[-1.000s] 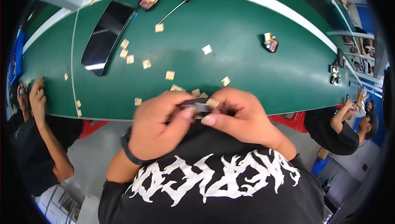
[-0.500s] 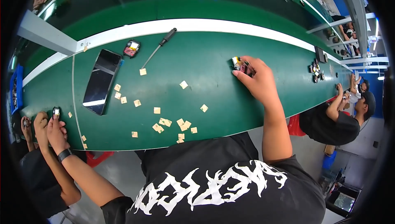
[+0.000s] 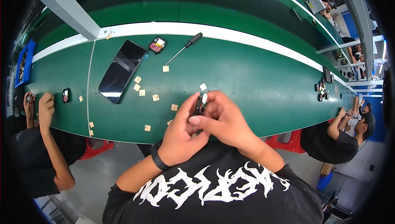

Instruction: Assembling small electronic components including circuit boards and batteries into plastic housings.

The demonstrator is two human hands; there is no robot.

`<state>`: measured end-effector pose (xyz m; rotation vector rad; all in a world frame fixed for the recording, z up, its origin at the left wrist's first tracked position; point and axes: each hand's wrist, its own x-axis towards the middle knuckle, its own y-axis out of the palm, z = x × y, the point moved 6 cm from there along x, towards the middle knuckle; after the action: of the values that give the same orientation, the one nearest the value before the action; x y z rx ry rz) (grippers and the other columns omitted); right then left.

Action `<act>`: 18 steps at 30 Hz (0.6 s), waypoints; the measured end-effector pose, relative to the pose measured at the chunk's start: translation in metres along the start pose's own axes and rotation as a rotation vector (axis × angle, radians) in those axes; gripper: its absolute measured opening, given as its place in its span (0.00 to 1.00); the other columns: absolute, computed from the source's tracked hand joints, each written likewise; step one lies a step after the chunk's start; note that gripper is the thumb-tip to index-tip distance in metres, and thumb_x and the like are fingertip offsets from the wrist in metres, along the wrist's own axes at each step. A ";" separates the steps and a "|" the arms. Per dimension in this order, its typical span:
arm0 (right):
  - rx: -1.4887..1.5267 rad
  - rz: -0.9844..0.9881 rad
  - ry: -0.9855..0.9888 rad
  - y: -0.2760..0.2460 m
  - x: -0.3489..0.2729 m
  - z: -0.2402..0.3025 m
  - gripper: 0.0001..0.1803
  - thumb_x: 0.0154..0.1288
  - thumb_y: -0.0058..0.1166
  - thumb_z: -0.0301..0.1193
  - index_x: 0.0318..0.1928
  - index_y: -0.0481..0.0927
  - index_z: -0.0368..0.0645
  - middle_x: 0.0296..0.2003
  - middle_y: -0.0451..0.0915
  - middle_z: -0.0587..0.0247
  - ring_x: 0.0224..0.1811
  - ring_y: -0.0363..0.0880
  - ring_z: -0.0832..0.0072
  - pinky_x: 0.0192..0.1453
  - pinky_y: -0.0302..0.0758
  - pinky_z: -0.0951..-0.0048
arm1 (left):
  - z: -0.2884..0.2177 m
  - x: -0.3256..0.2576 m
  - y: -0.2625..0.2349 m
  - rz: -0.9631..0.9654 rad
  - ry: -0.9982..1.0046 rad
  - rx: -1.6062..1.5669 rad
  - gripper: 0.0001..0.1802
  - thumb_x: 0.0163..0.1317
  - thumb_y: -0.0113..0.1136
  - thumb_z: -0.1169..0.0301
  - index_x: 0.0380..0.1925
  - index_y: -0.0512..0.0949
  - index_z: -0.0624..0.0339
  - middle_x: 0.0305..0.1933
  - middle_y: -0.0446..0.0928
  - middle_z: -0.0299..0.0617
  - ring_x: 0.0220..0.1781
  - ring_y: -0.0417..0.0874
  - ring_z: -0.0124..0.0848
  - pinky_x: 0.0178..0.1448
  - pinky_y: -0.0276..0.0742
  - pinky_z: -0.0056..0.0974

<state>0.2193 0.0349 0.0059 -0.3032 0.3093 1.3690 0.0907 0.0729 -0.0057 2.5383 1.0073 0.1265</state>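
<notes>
My left hand [image 3: 179, 133] and my right hand [image 3: 226, 119] meet in front of my chest, above the near edge of the green bench. Between them they hold a small black electronic module [image 3: 200, 106] with a white part standing up at its top. Fingers cover most of it. Beyond my hands lies one small pale square pad [image 3: 203, 86]. More cream square pads [image 3: 155, 97] are scattered to the left, some partly hidden by my left hand. Another small module with its inside exposed [image 3: 157, 44] rests near the screwdriver [image 3: 185, 48].
A black phone-like slab [image 3: 122, 71] lies left of the pads. Farther left sit a small black device [image 3: 66, 95], a co-worker's hand [image 3: 46, 105] and a blue bin [image 3: 25, 63]. Several small modules [image 3: 322, 90] are piled at the right. A grey post [image 3: 68, 8] rises at the back left.
My left hand has let go of the small device at the far left and come to the middle. My right hand has brought its module in to meet it.
</notes>
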 end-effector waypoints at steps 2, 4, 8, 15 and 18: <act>0.129 0.024 -0.058 0.004 -0.003 -0.005 0.19 0.71 0.64 0.28 0.56 0.72 0.37 0.29 0.76 0.71 0.31 0.72 0.86 0.35 0.70 0.80 | 0.016 0.002 -0.006 -0.053 -0.142 0.033 0.36 0.68 0.56 0.84 0.74 0.55 0.65 0.70 0.67 0.48 0.66 0.79 0.35 0.63 0.82 0.39; 0.264 0.022 0.039 -0.002 -0.008 -0.001 0.11 0.79 0.51 0.28 0.56 0.73 0.37 0.36 0.78 0.67 0.35 0.73 0.85 0.38 0.72 0.79 | 0.025 0.001 -0.012 -0.065 -0.220 -0.111 0.32 0.71 0.53 0.83 0.73 0.57 0.64 0.68 0.69 0.49 0.64 0.80 0.35 0.63 0.82 0.39; -0.043 -0.094 0.061 -0.032 -0.012 -0.020 0.13 0.81 0.48 0.32 0.53 0.80 0.36 0.37 0.79 0.68 0.38 0.75 0.84 0.43 0.74 0.79 | 0.028 -0.003 -0.016 -0.091 -0.325 -0.328 0.25 0.77 0.44 0.76 0.72 0.59 0.56 0.66 0.74 0.59 0.46 0.86 0.34 0.50 0.85 0.36; -0.092 -0.070 -0.022 -0.027 -0.017 -0.009 0.14 0.79 0.49 0.28 0.58 0.80 0.37 0.37 0.80 0.66 0.37 0.76 0.80 0.43 0.75 0.75 | 0.031 -0.005 -0.016 -0.072 -0.292 -0.320 0.23 0.77 0.41 0.77 0.69 0.59 0.49 0.64 0.75 0.64 0.40 0.85 0.32 0.42 0.84 0.35; -0.188 -0.054 -0.177 -0.025 -0.018 0.000 0.18 0.78 0.49 0.26 0.64 0.76 0.39 0.37 0.81 0.63 0.36 0.77 0.78 0.43 0.76 0.73 | 0.031 -0.004 -0.016 -0.042 -0.247 -0.250 0.22 0.77 0.41 0.78 0.68 0.60 0.53 0.64 0.75 0.59 0.39 0.84 0.30 0.42 0.83 0.33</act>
<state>0.2406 0.0145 0.0132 -0.3404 0.0250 1.3634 0.0842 0.0702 -0.0408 2.2394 0.8872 -0.0688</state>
